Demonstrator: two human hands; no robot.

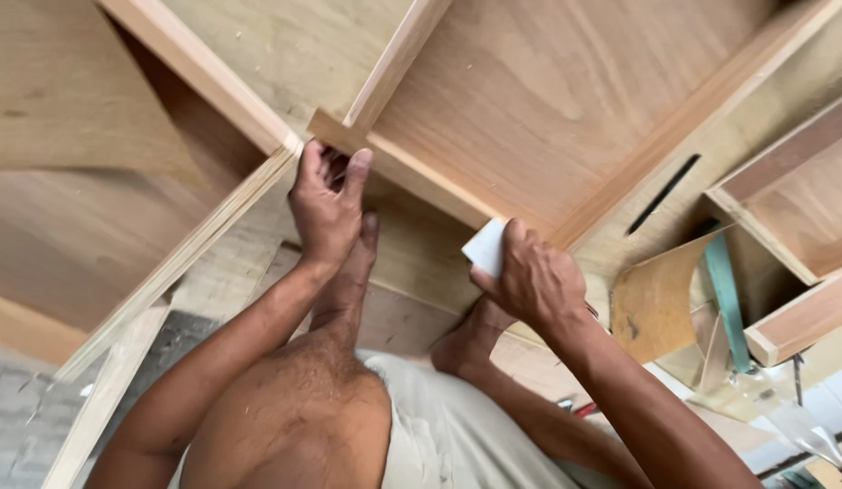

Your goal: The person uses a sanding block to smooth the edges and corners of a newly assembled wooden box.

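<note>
Now left hand [323,206] fingers curled on frame corner [323,129]; right hand [534,279] fingers clamped on white sandpaper block [486,246].

No packages, labels, signs or screens are visible in the head view. No printed wrapper, sticker, tag, placard or display can be made out on any surface in the frame. At the lower right edge several small items are too blurred to identify by kind.
</note>
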